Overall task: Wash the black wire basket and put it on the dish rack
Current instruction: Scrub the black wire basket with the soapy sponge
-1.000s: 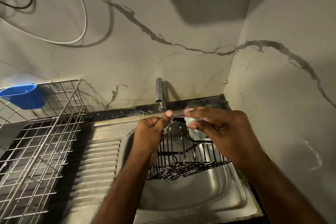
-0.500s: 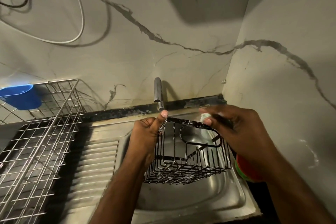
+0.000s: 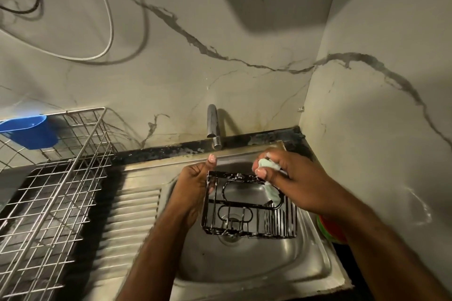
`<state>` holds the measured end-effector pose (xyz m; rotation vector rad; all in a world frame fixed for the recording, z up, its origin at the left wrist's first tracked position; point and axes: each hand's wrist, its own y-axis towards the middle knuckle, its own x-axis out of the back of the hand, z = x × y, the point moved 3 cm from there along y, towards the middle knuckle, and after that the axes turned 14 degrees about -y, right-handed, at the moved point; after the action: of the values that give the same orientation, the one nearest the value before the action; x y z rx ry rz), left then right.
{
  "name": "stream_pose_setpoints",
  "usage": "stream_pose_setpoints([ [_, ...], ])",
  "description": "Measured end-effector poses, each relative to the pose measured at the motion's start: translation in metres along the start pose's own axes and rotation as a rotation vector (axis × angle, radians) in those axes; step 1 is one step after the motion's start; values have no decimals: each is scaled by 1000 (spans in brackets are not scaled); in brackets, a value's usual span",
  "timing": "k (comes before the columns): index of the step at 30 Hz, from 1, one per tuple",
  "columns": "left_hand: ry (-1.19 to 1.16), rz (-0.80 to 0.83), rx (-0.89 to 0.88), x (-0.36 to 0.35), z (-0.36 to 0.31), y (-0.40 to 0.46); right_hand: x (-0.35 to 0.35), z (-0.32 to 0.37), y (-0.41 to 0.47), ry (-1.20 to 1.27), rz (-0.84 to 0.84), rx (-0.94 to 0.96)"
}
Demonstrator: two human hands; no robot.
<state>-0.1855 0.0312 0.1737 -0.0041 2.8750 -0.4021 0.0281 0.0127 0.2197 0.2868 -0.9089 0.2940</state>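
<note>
We see the black wire basket (image 3: 247,205) held up over the shiny steel sink (image 3: 244,266), tipped toward us. The left hand (image 3: 193,188) grips its left edge, thumb up; its other fingers hide behind the wires. The right hand (image 3: 291,178) pinches a soapy pale green cloth (image 3: 269,178) against the basket's top rim. The silver wire dish rack (image 3: 49,183) stands well apart and is cut off at the left. Something orange and green (image 3: 330,230) peeks out, mostly hidden by the right arm.
</note>
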Motion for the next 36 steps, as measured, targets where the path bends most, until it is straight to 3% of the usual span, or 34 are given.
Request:
stream_pose_setpoints([
  [8,84,94,6,17,0,10,-23,3,15,-26,-12,-109],
  [12,645,293,-131,-9,-6,-5,-37,0,25,-49,-49,-184],
  [14,793,277,-262,-23,-12,-14,-39,1,24,-36,-65,-169],
  [20,713,298,-292,-31,-19,-20,-20,4,8,12,-46,-114],
  [25,567,194,-338,-22,-28,-15,0,2,-9,265,-105,-86],
  [28,555,167,-343,-22,-26,-15,2,1,-15,219,-34,-42],
  [36,435,157,-339,-14,-30,-11,0,-2,-18,287,-68,-7],
])
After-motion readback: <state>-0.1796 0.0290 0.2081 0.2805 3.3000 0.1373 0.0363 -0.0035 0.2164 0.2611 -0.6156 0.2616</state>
